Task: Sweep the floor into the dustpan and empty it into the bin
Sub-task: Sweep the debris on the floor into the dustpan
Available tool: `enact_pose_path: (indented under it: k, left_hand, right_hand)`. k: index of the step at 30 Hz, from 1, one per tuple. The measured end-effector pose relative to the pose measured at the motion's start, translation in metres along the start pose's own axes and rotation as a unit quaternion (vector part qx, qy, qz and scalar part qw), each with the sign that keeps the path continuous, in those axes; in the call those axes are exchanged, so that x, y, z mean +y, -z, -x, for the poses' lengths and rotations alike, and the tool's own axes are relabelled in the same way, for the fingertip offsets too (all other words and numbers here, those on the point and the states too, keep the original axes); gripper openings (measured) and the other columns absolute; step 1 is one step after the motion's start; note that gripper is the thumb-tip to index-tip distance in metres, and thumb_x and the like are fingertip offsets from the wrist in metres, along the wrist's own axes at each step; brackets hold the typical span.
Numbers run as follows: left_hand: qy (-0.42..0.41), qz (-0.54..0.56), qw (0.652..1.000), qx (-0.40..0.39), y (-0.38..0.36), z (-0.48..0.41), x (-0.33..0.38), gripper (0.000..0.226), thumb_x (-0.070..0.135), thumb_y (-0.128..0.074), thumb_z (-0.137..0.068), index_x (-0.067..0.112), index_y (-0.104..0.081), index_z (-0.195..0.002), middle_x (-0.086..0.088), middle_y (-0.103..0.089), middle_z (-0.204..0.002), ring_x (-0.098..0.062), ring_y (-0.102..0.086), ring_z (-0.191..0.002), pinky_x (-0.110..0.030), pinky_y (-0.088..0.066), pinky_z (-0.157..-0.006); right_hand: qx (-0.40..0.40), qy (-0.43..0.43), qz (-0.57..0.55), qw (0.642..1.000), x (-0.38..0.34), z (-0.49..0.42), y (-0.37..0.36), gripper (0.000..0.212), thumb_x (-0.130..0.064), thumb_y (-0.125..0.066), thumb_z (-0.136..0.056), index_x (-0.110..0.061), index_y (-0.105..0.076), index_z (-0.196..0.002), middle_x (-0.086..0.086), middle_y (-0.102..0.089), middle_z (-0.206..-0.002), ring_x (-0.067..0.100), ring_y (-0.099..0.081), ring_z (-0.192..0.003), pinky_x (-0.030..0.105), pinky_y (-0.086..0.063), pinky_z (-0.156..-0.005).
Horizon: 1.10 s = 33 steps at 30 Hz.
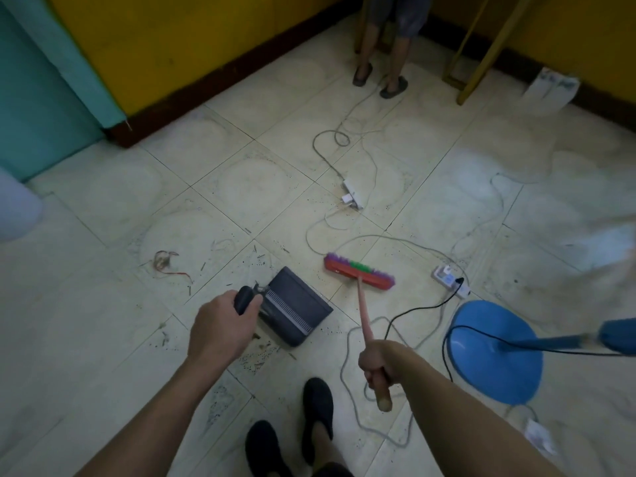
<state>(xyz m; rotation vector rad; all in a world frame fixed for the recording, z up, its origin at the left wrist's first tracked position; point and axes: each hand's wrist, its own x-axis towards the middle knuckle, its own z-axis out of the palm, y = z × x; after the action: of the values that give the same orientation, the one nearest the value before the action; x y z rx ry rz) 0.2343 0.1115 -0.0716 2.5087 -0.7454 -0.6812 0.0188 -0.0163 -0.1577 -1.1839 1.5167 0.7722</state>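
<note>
Pale tiled floor (241, 173), gritty with dark specks. Round blue plastic fan base (495, 352) at right. Dark grey plastic dustpan (296, 304) on tiles, left hand (223, 321) curled round its handle. Red broom head with purple-green bristles (359, 271) just right of the pan; right hand (382, 361) grips its pink stick.

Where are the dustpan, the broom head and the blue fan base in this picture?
dustpan (296, 306): head view, on its dark flat tray.
broom head (359, 273): head view, middle of the head.
blue fan base (499, 376): head view, bare part of its round plate.
</note>
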Motion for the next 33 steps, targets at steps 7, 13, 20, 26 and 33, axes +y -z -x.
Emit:
enact_pose_path:
  k: [7,13,20,26,33]
  left_hand:
    - [0.017,-0.003,1.000,0.016,0.034,0.014,-0.026,0.040,0.038,-0.056,-0.094,0.012,-0.050,-0.064,-0.003,-0.052,-0.060,-0.013,-0.048,-0.054,-0.025,-0.030,-0.046]
    - [0.010,-0.005,1.000,0.029,0.071,0.014,-0.043,0.041,0.040,-0.055,-0.092,0.006,-0.058,-0.070,-0.007,-0.054,-0.064,-0.024,-0.053,-0.063,-0.030,-0.039,-0.058]
    - [0.025,0.000,0.999,0.045,0.101,0.011,-0.058,0.038,0.039,-0.056,-0.092,0.006,-0.060,-0.073,-0.008,-0.056,-0.064,-0.027,-0.056,-0.066,-0.031,-0.042,-0.061]
    - [0.077,-0.005,0.994,0.072,0.103,0.006,-0.062,0.035,0.043,-0.056,-0.093,0.010,-0.056,-0.081,-0.007,-0.056,-0.072,-0.025,-0.053,-0.068,-0.030,-0.040,-0.065]
    - [0.162,0.003,0.981,0.111,0.081,-0.007,-0.049,0.043,0.048,-0.055,-0.092,0.014,-0.053,-0.065,-0.004,-0.056,-0.060,-0.019,-0.054,-0.054,-0.025,-0.033,-0.047]
  right_hand:
    - [-0.127,0.005,-0.157,0.979,-0.016,0.041,-0.040,0.010,-0.003,-0.033,-0.092,-0.008,-0.042,-0.093,-0.001,-0.049,-0.041,0.008,-0.046,-0.031,0.015,-0.040,-0.035]
    - [-0.209,0.060,-0.393,0.893,-0.048,0.075,-0.028,0.024,-0.002,-0.035,-0.095,-0.003,-0.050,-0.077,-0.002,-0.044,-0.037,0.006,-0.043,-0.025,0.014,-0.037,-0.026]
    - [-0.180,0.096,-0.382,0.901,-0.084,0.090,0.010,0.021,-0.002,-0.035,-0.091,-0.012,-0.046,-0.076,-0.004,-0.043,-0.038,0.004,-0.043,-0.026,0.012,-0.036,-0.026]
    - [-0.099,0.145,-0.323,0.930,-0.137,0.089,0.037,0.026,0.002,-0.034,-0.092,-0.011,-0.043,-0.071,-0.004,-0.039,-0.036,0.003,-0.037,-0.023,0.010,-0.032,-0.026]
    - [-0.084,0.159,-0.168,0.969,-0.222,0.017,0.054,0.025,0.000,-0.036,-0.090,-0.018,-0.039,-0.074,-0.003,-0.045,-0.039,0.004,-0.040,-0.028,0.011,-0.031,-0.035]
